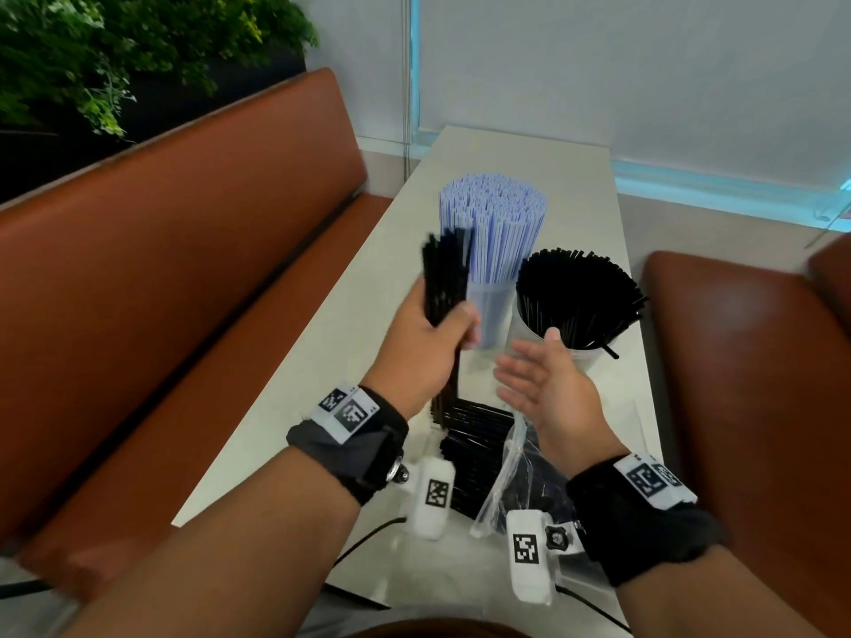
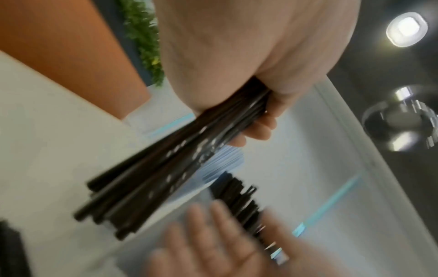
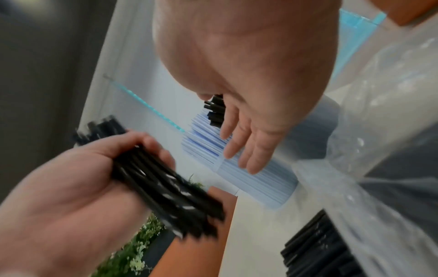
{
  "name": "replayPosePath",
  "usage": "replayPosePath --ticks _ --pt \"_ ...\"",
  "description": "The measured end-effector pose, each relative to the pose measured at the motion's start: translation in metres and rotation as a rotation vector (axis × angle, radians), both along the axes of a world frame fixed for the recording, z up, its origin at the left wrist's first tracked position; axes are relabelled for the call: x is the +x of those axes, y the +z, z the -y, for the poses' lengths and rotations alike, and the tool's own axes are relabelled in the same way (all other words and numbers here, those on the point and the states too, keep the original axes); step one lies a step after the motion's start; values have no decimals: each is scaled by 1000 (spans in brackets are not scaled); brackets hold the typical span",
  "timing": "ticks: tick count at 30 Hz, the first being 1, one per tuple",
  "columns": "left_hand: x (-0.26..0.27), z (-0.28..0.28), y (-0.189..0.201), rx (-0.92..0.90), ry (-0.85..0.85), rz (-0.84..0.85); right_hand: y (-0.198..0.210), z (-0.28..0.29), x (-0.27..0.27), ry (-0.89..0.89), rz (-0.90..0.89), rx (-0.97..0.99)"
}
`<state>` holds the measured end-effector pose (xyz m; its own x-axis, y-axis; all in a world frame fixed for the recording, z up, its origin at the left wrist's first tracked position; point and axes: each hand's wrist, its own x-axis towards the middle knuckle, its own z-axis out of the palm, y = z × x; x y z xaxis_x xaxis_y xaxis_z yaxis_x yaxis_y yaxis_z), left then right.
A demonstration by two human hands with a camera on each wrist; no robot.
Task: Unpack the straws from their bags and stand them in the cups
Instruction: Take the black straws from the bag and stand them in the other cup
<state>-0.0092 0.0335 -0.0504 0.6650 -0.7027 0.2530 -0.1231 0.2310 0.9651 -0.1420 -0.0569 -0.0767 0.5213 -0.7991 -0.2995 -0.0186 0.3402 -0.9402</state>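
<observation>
My left hand (image 1: 437, 343) grips a bundle of black straws (image 1: 444, 278) upright above the table, in front of the cup of blue-and-white straws (image 1: 492, 232). The same bundle (image 2: 166, 168) shows blurred in the left wrist view and the bundle (image 3: 166, 191) in the right wrist view. My right hand (image 1: 539, 379) is open, palm turned left, fingers straight, just right of the bundle and holding nothing. Behind it stands a clear cup full of black straws (image 1: 575, 292). A pile of loose black straws (image 1: 474, 453) lies on the table below my hands, beside a clear plastic bag (image 1: 511, 472).
The narrow white table (image 1: 322, 361) runs away from me to a window wall. Brown leather benches flank it, one bench (image 1: 161, 292) on the left and another bench (image 1: 746, 361) on the right. Green plants (image 1: 115, 52) stand behind the left bench. A black cable (image 1: 364, 541) crosses the near table edge.
</observation>
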Motion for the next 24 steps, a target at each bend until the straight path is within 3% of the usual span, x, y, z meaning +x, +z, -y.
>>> replayPosePath --ticks 3,6,10,14,17,21,24 --pt "-4 6 26 -250 4 -268 -1 0 1 28 8 176" --pt "-13 12 37 -385 -26 -394 4 4 -1 5 94 301" --pt "-34 25 32 -320 -19 -432 13 4 -2 111 177 380" --pt "-30 28 34 -327 1 -430 15 7 -4 92 190 346" --pt "-30 29 32 -272 -4 -397 18 4 -6 260 143 226" --pt "-26 28 24 -252 14 -452 17 4 -10 413 56 -291" --pt "-31 27 18 -188 -26 -427 14 -2 -11 594 -206 -587"
